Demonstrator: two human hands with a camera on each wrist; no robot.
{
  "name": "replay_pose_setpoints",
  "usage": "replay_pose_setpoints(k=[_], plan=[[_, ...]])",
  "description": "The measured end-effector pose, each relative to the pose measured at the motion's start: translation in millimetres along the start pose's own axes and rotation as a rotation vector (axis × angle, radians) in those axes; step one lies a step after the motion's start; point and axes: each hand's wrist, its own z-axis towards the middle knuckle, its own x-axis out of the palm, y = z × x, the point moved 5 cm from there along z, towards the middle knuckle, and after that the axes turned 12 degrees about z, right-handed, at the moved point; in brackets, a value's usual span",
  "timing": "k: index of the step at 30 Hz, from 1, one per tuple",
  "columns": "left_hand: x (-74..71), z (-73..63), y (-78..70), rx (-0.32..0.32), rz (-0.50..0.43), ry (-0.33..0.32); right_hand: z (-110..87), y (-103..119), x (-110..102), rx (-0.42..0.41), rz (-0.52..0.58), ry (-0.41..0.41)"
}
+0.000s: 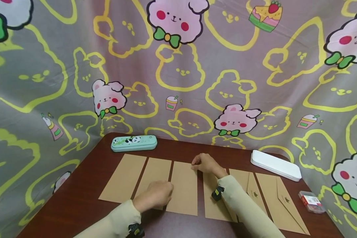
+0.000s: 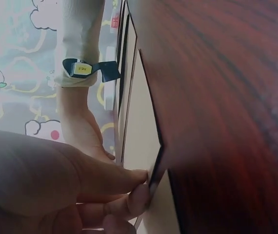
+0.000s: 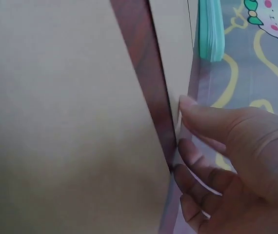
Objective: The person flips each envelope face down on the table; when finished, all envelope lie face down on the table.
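Note:
Several brown paper envelopes lie in a row on the table. Both hands are at the third envelope from the left, which lies plain side up. My left hand pinches its left edge near the front corner; in the left wrist view, thumb and forefinger meet at the paper's edge. At the far right corner of the same envelope, my right hand has the paper between thumb and forefinger. The left forearm and hand partly cover the second envelope; the right forearm crosses the fourth envelope.
A mint panda pencil case stands at the back left, a white case at the back right. Near the right edge sits a small clear box with a red label. Two right-hand envelopes show flaps. A patterned curtain hangs behind.

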Motion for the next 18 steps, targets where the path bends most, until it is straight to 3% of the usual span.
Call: replay_pose_setpoints(k=[5, 9, 13, 18], plan=[[-5.1, 6.1, -0.7, 0.037, -0.093, -0.062, -10.4, 4.7, -20.5, -0.105, -0.005, 0.033], [-13.7, 13.1, -12.0, 0.109, -0.159, -0.112, -30.2, -5.2, -50.0, -0.125, -0.009, 0.038], [-16.4, 19.1, -39.4, 0.174, -0.144, -0.032, -55.3, -30.1, -76.6, -0.062, -0.038, 0.043], [-10.5, 27.9, -84.4, 0.265, -0.01, 0.047, -78.4, -62.1, -93.0, 0.042, -0.075, 0.022]])
